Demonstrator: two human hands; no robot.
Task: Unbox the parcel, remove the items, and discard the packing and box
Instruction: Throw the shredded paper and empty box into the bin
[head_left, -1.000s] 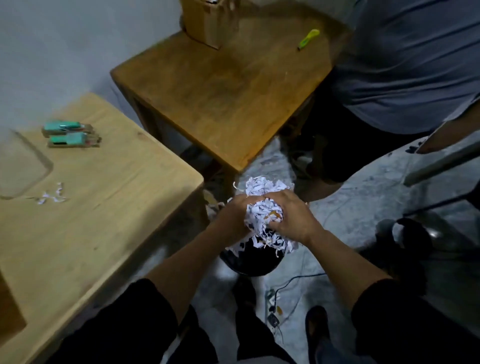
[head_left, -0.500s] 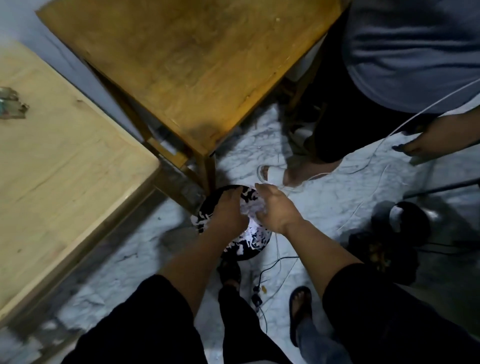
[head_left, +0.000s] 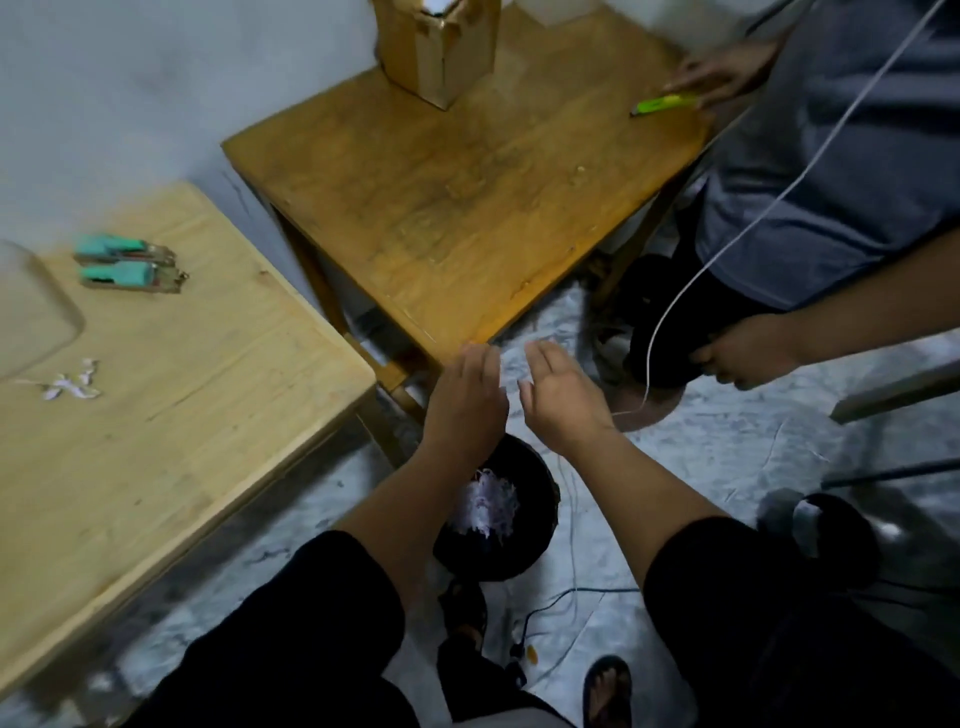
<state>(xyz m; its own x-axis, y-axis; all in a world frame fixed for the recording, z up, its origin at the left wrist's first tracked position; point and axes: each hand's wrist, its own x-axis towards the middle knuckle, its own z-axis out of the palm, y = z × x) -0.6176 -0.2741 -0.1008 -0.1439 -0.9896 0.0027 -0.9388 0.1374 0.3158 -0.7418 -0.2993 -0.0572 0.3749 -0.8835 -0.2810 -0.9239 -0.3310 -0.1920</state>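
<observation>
We find both hands empty above the bin: the left hand (head_left: 464, 402) and right hand (head_left: 563, 395) hover side by side, fingers spread loose, gripping nothing. At 6 o'clock below them, the round black bin (head_left: 540, 525) holds a tangled wad of white shredded paper (head_left: 485, 506). The tall cardboard box (head_left: 439, 49), creased and flapped, stands at 12 o'clock on the worn dark wooden table (head_left: 467, 208). Two teal items (head_left: 124, 265) lie at 9 o'clock on the pale smooth table (head_left: 171, 415).

I see a dark-stained square wooden table (head_left: 467, 197), a paler wooden table (head_left: 171, 415) beside it, and a yellow-green utility knife (head_left: 662, 105) near a bystander's hand (head_left: 722, 73).
</observation>
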